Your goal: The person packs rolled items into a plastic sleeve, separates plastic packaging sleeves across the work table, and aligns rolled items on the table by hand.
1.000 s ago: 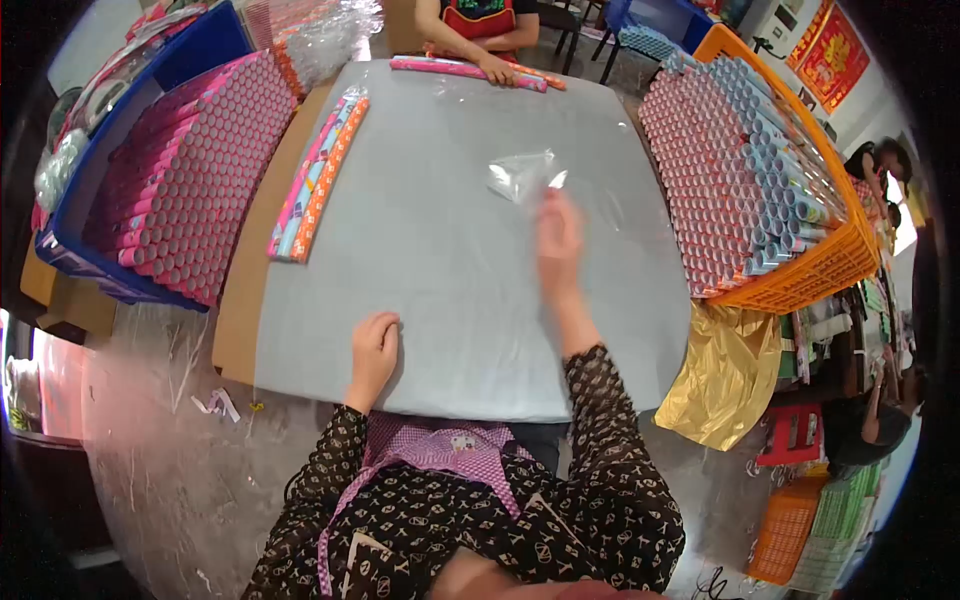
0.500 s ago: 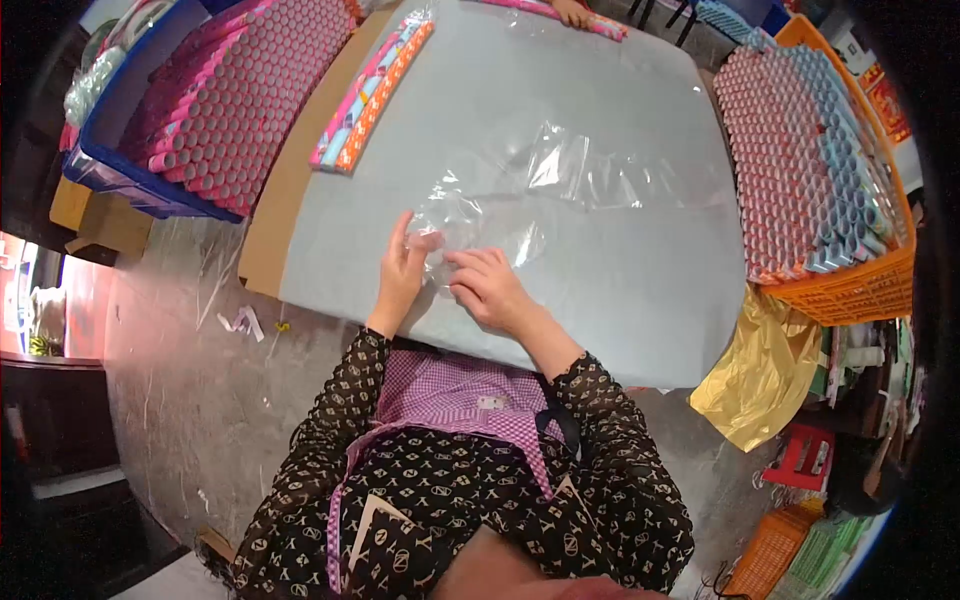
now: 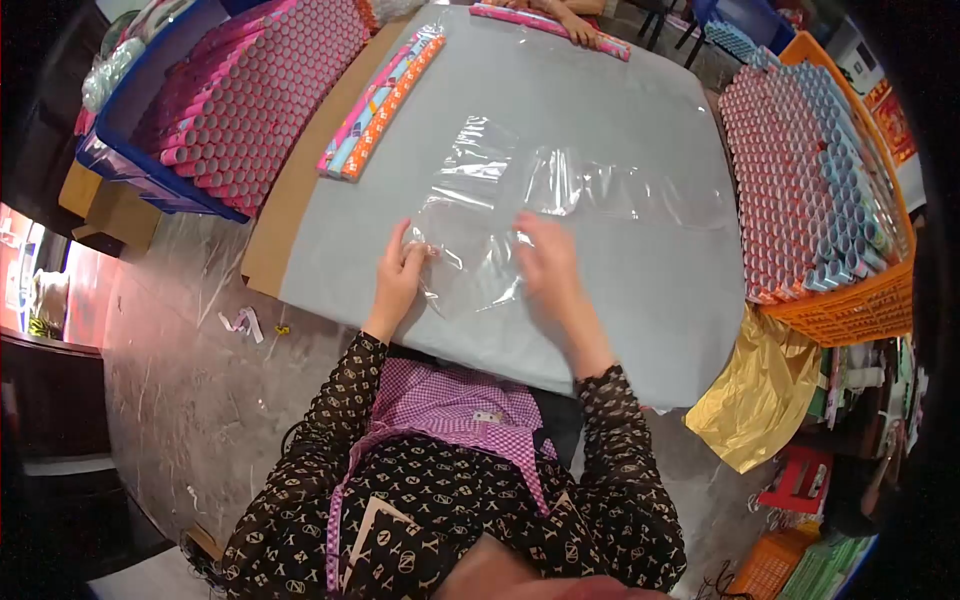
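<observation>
A clear plastic bag lies on the grey tabletop, stretched between my two hands. My left hand pinches its left edge between thumb and fingers. At the right side of the bag is my right hand, blurred by motion, its fingertips at the plastic; whether they grip it is unclear. More clear plastic lies flat to the right, beyond my right hand. Several wrapped rolls in pink, blue and orange rest together at the table's upper left.
A co-worker's hand touches pink rolls at the far edge. A blue crate full of pink rolls stands left; an orange crate full of rolls stands right. Gold sheeting hangs near the right corner.
My right hand has moved right and away from my left hand, and the bag between them is more spread out. The co-worker's hand and pink rolls show more fully as the view has shifted.
</observation>
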A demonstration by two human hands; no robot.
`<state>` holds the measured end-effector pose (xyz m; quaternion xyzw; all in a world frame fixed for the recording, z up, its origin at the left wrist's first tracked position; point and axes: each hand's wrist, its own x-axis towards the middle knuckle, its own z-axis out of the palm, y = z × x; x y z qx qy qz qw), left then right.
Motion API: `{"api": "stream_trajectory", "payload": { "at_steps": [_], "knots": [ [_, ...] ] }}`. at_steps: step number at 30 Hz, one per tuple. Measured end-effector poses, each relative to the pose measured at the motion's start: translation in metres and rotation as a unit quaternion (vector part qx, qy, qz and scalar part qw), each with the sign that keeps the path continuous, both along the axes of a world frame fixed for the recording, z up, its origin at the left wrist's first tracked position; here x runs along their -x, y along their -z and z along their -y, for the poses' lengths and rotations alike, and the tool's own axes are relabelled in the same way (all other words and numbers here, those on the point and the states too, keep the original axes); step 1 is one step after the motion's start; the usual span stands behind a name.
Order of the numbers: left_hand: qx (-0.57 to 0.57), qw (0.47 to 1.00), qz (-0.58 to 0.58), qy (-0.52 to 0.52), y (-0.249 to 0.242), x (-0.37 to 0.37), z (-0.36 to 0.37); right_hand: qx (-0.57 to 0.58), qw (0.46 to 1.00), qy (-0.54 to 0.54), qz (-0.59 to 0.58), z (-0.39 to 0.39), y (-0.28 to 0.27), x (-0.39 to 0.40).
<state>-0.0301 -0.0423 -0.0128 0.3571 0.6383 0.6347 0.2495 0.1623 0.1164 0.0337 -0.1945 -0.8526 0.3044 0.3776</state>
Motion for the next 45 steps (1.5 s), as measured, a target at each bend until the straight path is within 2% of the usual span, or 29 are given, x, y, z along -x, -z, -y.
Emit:
{"api": "stream_trajectory", "payload": {
  "at_steps": [2,3,5,6,8,9,12,15,16,17,20,24,28,30,31,33,35,37,39,41,43,45],
  "knots": [
    [-0.008,1.000,0.009,-0.002,0.002,-0.001,0.000,-0.059,0.995,0.073,0.039,-0.033,0.006,-0.006],
    [-0.017,1.000,0.018,-0.002,0.002,-0.001,-0.001,-0.062,0.995,0.071,0.039,-0.050,0.010,-0.007],
    [0.000,1.000,0.005,-0.005,0.002,0.000,0.000,-0.084,0.972,0.164,0.149,-0.079,0.020,-0.009],
    [0.019,1.000,-0.009,-0.008,0.002,0.001,0.000,-0.088,0.972,0.161,0.148,-0.087,0.021,-0.012],
    [0.010,1.000,-0.005,-0.009,0.001,-0.001,0.001,-0.026,0.946,0.175,0.271,-0.102,0.025,-0.013],
    [0.005,1.000,0.000,-0.005,0.000,-0.001,0.000,-0.030,0.948,0.171,0.268,-0.108,0.031,-0.015],
    [0.008,1.000,0.011,0.000,-0.003,-0.002,0.001,-0.139,0.928,0.239,0.251,-0.120,0.055,-0.023],
    [0.022,1.000,-0.003,0.002,-0.008,-0.003,0.001,-0.128,0.913,0.291,0.257,-0.132,0.061,-0.031],
    [0.022,1.000,-0.003,0.002,-0.005,-0.002,0.001,-0.128,0.919,0.307,0.210,-0.131,0.063,-0.031],
    [0.016,1.000,-0.002,0.005,0.000,0.001,0.001,-0.128,0.919,0.307,0.211,-0.131,0.065,-0.031],
    [0.015,1.000,-0.007,0.007,0.003,0.000,0.001,-0.164,0.941,0.280,0.096,-0.122,0.062,-0.028],
    [0.029,0.999,-0.023,0.015,0.003,0.000,0.003,-0.129,0.961,0.222,0.105,-0.107,0.053,-0.024],
    [0.040,0.999,-0.021,0.022,-0.007,-0.002,0.006,-0.166,0.965,0.189,0.075,-0.100,0.055,-0.019],
    [0.057,0.996,0.053,0.052,-0.019,-0.008,0.014,-0.176,0.966,0.177,0.072,-0.098,0.051,-0.018],
    [0.058,0.996,0.051,0.052,-0.024,-0.010,0.017,-0.164,0.971,0.161,0.068,-0.095,0.049,-0.018],
    [0.068,0.983,0.083,0.150,-0.032,-0.013,0.023,-0.151,0.976,0.145,0.062,-0.090,0.048,-0.014],
    [0.091,0.979,0.078,0.166,-0.046,-0.017,0.028,-0.080,0.993,0.075,0.031,-0.084,0.050,-0.008],
    [0.092,0.960,0.087,0.252,-0.056,-0.016,0.030,-0.076,0.996,0.040,0.036,-0.075,0.050,-0.003],
    [0.098,0.959,0.082,0.252,-0.064,-0.017,0.032,-0.074,0.996,0.004,0.040,-0.064,0.048,0.003],
    [0.083,0.945,0.120,0.294,-0.067,-0.015,0.032,-0.091,0.990,-0.029,0.107,-0.053,0.044,0.005],
    [0.091,0.946,0.119,0.289,-0.072,-0.018,0.034,-0.094,0.987,-0.034,0.123,-0.048,0.045,0.004],
    [0.098,0.947,0.118,0.282,-0.077,-0.019,0.036,-0.140,0.971,-0.054,0.188,-0.048,0.047,0.003]
  ]
}}
